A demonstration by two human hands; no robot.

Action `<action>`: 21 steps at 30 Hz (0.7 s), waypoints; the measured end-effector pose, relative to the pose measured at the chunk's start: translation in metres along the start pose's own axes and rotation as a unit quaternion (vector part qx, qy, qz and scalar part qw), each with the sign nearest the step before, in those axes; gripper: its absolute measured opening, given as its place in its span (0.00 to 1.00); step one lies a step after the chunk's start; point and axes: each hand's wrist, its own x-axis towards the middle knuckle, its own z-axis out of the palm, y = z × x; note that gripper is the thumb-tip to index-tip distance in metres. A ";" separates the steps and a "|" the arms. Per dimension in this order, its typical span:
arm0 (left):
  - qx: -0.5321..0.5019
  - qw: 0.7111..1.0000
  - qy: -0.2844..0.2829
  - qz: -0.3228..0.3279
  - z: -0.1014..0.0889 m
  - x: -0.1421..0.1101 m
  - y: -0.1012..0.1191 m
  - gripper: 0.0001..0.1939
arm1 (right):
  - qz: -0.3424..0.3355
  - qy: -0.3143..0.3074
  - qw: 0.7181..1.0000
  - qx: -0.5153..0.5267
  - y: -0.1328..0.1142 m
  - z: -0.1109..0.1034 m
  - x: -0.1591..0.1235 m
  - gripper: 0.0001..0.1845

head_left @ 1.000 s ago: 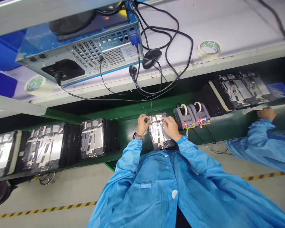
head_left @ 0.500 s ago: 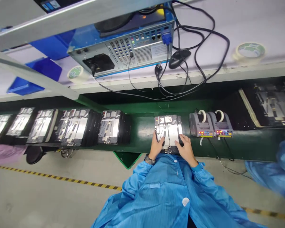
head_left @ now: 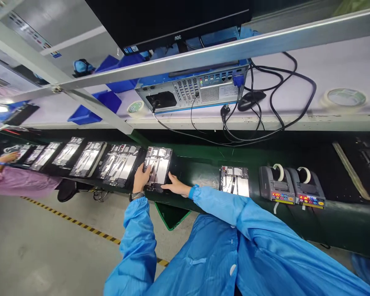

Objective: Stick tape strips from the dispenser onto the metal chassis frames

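My left hand holds the left edge of an opened tablet, its thumb over the silver inner face. Around the lower right edge of the same tablet is my right hand. Its dark side looks thick, like a stack; whether my hands hold just the top piece or more is unclear. Silver panels and black strips show on its face. A second opened tablet lies on the green bench to the right, its lower part hidden by my right sleeve.
Several stacks of opened tablets run leftward along the bench. Two tape dispensers stand at the right. A computer case and loose cables sit on the shelf above. A co-worker's pink sleeve is at far left.
Both hands have left the tablet in front of me and moved left to the one at the nearest stack. The first tablet stays on the bench. The camera view has shifted.
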 end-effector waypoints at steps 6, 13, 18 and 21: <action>0.009 0.998 0.022 0.056 0.009 -0.005 -0.001 0.32 | 0.019 -0.006 1.000 0.012 0.004 0.010 0.023 0.65; 0.089 0.990 0.056 0.094 0.038 -0.075 0.007 0.46 | -0.023 -0.032 0.999 0.016 0.027 -0.011 0.005 0.56; 0.153 0.983 0.009 0.099 0.046 -0.097 0.004 0.51 | -0.033 -0.042 0.995 0.083 0.051 -0.051 -0.078 0.37; 0.159 0.982 -0.001 0.105 0.041 -0.095 -0.003 0.49 | -0.053 -0.021 0.990 0.132 0.059 -0.096 -0.163 0.30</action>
